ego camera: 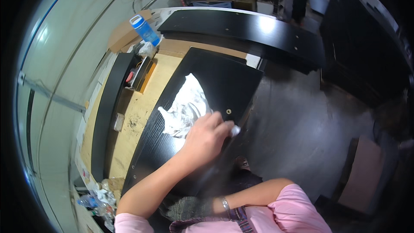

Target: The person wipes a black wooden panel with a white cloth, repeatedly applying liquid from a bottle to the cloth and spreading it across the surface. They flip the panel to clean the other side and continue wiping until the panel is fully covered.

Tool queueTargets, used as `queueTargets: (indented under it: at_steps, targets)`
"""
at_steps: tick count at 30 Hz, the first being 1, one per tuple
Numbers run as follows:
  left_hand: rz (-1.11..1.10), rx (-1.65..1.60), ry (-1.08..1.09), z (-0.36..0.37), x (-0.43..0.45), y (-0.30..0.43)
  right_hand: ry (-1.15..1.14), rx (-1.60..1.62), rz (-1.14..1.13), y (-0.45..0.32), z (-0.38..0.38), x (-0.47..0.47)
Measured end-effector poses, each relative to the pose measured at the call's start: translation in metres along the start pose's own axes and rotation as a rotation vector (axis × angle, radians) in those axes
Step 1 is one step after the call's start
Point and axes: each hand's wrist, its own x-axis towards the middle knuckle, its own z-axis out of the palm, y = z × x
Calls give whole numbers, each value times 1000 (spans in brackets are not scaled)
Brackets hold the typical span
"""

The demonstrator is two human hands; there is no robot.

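Observation:
My left hand (208, 132) is bare and reaches over a black wood-grain panel (226, 77). Its fingers are curled around a small white wad (235, 131) at the panel's right edge; motion blurs it. A crumpled white cloth (187, 106) lies spread on the panel and runs up to this hand, so the wad looks like part of it. Near the fingers, a brass-coloured ring fitting (229, 111) sits in the panel. My right hand (186, 207), close to my body below a wristwatch, appears covered by a grey knitted glove; its fingers are blurred and hard to make out.
Another stack of black panels (245, 22) lies across the far end. A blue bottle (145, 30) stands at the far left, near an open box (142, 74) of small items. A narrow black board (111, 113) runs along the left side. Plastic litter (100, 200) sits at lower left.

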Motion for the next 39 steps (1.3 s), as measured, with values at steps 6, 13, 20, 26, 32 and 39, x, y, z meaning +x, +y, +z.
queueTargets:
  at_steps: [6, 13, 20, 26, 32, 39]
  targets:
    - [57, 112, 104, 18, 37, -12, 164, 139, -105, 12, 38, -2]
    - [98, 306, 45, 3, 16, 10, 25, 149, -66, 14, 32, -1]
    - [110, 354, -115, -8, 8, 17, 58, 56, -53, 13, 10, -8]
    - [122, 371, -14, 12, 45, 0, 5, 61, -88, 9, 18, -6]
    - [36, 260, -30, -17, -22, 9, -39, -57, -116, 3, -7, -11]
    - [-888, 126, 116, -104, -245, 26, -104, -282, -203, -6, -35, -5]
